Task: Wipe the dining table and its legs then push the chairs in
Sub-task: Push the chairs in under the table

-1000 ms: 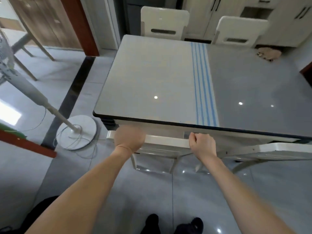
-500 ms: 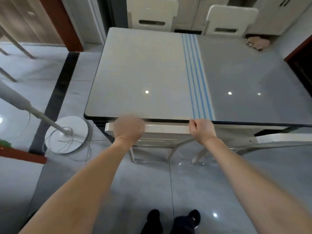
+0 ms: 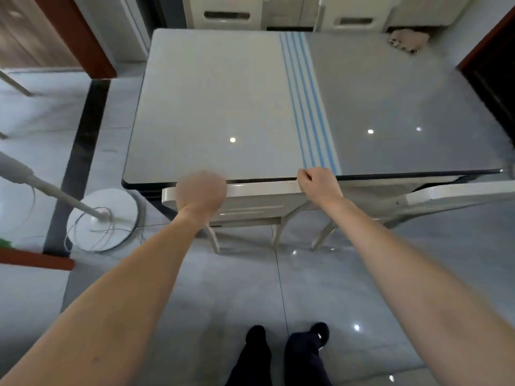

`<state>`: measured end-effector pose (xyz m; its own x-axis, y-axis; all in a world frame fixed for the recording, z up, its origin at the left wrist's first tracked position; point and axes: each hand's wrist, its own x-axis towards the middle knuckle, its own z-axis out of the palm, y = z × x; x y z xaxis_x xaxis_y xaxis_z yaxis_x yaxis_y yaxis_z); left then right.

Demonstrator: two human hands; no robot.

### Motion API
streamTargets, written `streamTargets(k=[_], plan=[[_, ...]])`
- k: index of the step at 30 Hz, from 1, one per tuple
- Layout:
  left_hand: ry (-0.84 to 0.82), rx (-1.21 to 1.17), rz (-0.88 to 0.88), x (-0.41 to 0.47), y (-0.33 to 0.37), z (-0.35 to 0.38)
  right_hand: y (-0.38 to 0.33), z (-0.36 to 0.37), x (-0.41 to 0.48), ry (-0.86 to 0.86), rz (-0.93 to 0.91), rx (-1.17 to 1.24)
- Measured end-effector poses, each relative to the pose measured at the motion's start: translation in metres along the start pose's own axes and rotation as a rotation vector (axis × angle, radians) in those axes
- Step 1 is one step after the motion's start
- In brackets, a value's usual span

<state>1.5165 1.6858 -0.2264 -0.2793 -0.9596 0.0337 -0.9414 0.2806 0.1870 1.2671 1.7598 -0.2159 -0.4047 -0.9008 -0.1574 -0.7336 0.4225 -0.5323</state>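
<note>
The glossy grey dining table (image 3: 211, 107) with blue stripes fills the middle of the view. A cream chair (image 3: 259, 190) stands at its near edge, its backrest top almost against the tabletop rim and its seat under the table. My left hand (image 3: 201, 191) grips the left part of the backrest top. My right hand (image 3: 318, 183) grips the right end of it. A second cream chair (image 3: 457, 190) sits to the right along the same edge. Two more chairs (image 3: 227, 12) stand at the far side.
A white fan stand base (image 3: 103, 218) with loose cable sits on the tiled floor left of the table. A beige cloth (image 3: 407, 40) lies at the table's far right corner. A dark door frame (image 3: 490, 57) is at the right. My feet (image 3: 287, 346) are below.
The chair has slid forward under the table with both hands on its backrest; its top rail now lies almost against the table edge. The view has tilted down and closer.
</note>
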Motion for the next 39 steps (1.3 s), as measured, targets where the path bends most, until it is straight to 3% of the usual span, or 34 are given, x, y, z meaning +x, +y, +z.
streamTargets(k=[6,10,13,15,17,21,24,31,39], plan=[[-0.061,-0.191,0.089,-0.011,0.0,-0.007,0.034,-0.017,-0.077,0.223,0.099,0.542],[0.032,-0.489,0.144,-0.034,0.013,-0.008,0.085,-0.021,-0.155,0.305,0.202,0.639],[0.169,-0.575,0.167,-0.07,0.045,-0.006,0.138,-0.02,-0.215,0.313,0.366,0.67],[0.03,-0.707,0.124,-0.102,0.072,0.006,0.173,-0.015,-0.253,0.362,0.499,0.699],[-0.284,-0.82,0.014,-0.135,0.103,0.031,0.203,-0.012,-0.289,0.42,0.619,0.729],[-0.817,-0.779,-0.081,-0.203,0.152,0.101,0.256,-0.003,-0.353,0.481,0.833,0.766],[-1.001,-0.648,-0.072,-0.226,0.178,0.133,0.295,0.005,-0.391,0.528,1.007,0.879],[-0.986,-0.43,-0.018,-0.195,0.245,0.143,0.361,-0.009,-0.423,0.599,1.257,1.111],[-1.031,-0.403,-0.072,-0.182,0.326,0.163,0.44,-0.062,-0.403,0.646,1.258,1.131]])
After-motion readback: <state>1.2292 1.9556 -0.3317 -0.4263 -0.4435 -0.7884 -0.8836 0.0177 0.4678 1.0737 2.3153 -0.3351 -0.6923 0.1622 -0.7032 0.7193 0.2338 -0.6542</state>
